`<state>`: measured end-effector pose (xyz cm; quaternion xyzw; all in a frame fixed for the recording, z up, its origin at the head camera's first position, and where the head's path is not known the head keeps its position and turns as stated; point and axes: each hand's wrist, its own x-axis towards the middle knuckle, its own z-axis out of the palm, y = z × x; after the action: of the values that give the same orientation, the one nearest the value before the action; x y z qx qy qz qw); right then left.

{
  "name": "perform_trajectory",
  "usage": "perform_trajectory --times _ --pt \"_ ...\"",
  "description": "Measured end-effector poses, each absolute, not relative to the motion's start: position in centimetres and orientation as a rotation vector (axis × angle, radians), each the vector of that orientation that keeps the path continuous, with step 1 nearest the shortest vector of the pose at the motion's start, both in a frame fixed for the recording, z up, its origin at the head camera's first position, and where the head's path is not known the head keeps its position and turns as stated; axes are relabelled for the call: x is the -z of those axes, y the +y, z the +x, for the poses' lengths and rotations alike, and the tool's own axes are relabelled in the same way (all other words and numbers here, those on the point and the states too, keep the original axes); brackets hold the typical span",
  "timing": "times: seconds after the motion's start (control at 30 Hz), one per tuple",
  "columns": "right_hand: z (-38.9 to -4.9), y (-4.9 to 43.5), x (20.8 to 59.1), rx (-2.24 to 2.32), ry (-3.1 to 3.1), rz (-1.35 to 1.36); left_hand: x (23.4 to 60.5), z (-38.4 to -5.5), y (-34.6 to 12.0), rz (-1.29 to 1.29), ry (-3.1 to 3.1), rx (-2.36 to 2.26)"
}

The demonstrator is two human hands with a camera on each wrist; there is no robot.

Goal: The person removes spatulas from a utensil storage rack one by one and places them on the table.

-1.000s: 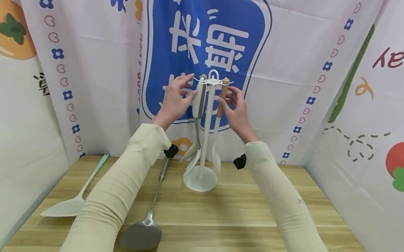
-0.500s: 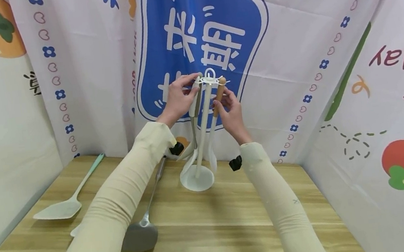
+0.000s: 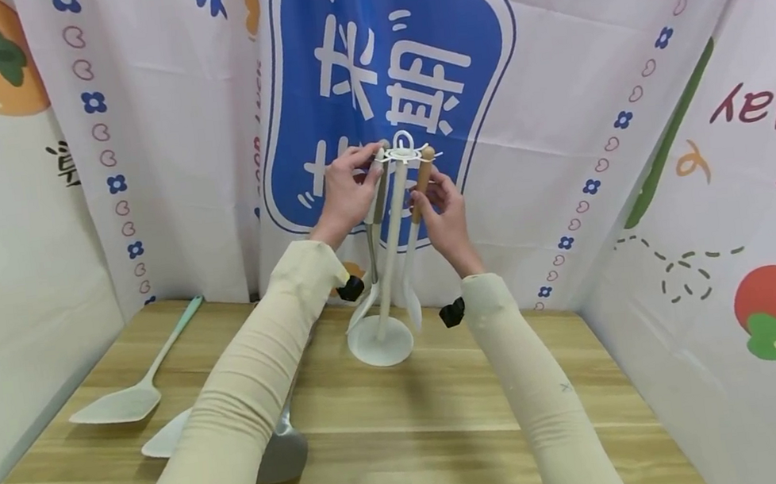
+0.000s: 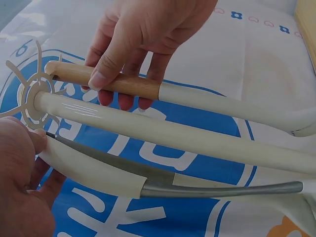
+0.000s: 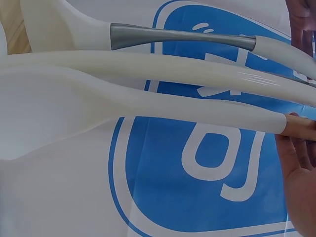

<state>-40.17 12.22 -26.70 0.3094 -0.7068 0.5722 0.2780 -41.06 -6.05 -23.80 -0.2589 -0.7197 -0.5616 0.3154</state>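
Observation:
A white utensil stand (image 3: 393, 233) rises from its round base (image 3: 381, 352), with hooks around its top. My left hand (image 3: 346, 192) pinches the top end of a white-handled utensil (image 4: 96, 170) with a grey metal neck, right at the hooks. Behind that handle hangs another utensil with a grey-brown handle (image 4: 129, 163). On the stand's right side, my right hand (image 3: 448, 221) holds a white spoon (image 5: 54, 111) by its wooden handle (image 4: 133, 85), thumb on one side and fingers behind. The wooden handle's top lies against a hook.
On the wooden table (image 3: 452, 426) to the left lie a white turner with a mint handle (image 3: 119, 403), a white utensil head (image 3: 166, 436) partly under my left sleeve, and a metal turner (image 3: 283, 455), its handle mostly hidden by that sleeve. A printed curtain (image 3: 189, 137) hangs behind the stand.
My left hand has closed in on the white handle's top, and its forearm has shifted right, covering more of the metal turner. My right hand keeps holding the wooden handle.

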Motion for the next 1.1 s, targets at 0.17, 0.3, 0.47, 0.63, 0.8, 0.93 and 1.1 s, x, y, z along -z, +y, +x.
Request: perform_trajectory --times 0.17,0.3,0.47,0.63,0.8,0.93,1.1 --pt "-40.0 12.4 27.3 -1.567 -1.882 0.802 24.1 -40.9 -5.7 -0.670 -1.903 1.495" --pt "-39.9 12.3 27.8 -1.619 -1.882 0.781 24.5 -40.8 -5.6 -0.648 -1.904 1.514" --pt "-39.9 12.0 28.3 -1.651 -1.864 0.764 24.6 -40.7 -5.6 -0.627 -1.906 1.511" --pt "-40.0 11.9 28.2 -1.651 -1.828 0.737 24.1 -40.8 -5.4 -0.618 -1.909 1.489" --pt "-39.8 11.8 27.5 -1.625 -1.820 0.719 23.7 -41.0 -5.1 -0.605 -1.904 1.493" --pt "-39.4 11.5 26.9 -1.593 -1.823 0.696 23.4 -41.0 -5.2 -0.589 -1.911 1.500" --pt "-39.1 11.3 26.4 -1.571 -1.791 0.681 23.3 -41.0 -5.2 -0.573 -1.930 1.496"
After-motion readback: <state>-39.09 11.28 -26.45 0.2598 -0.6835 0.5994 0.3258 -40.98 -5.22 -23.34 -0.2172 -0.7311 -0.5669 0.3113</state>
